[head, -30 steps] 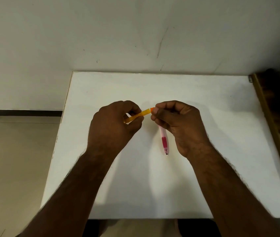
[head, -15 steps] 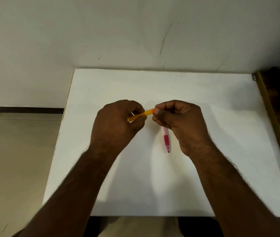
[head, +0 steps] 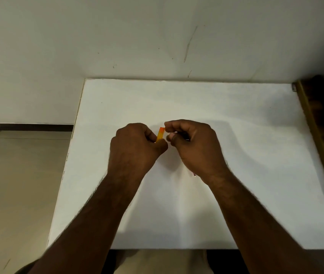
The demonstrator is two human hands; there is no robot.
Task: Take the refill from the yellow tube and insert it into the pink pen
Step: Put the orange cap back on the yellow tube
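Pale plaster wall (head: 157, 36) is filling the upper half of the view, scuffed with a few thin marks, and the white bench (head: 236, 119) is butting against its foot. Left of the bench a beige floor (head: 18, 184) is showing; right of the bench a dark wooden piece of furniture (head: 323, 119) is standing close alongside. Two bare forearms are reaching in over the near edge of the bench toward its middle. The left hand (head: 135, 149) is curling into a fist-like grip, clenching the lower part of the yellow tube (head: 160, 134), which is standing nearly upright above the middle of the bench with its orange top end showing. The right hand (head: 194, 145) is sitting just beside the tube, its fingertips (head: 170, 128) pinched together at the orange end; whether they are grasping a refill I cannot tell. Under the right wrist, only the reddish tip of the pink pen (head: 194, 175) is peeking out on the bench.
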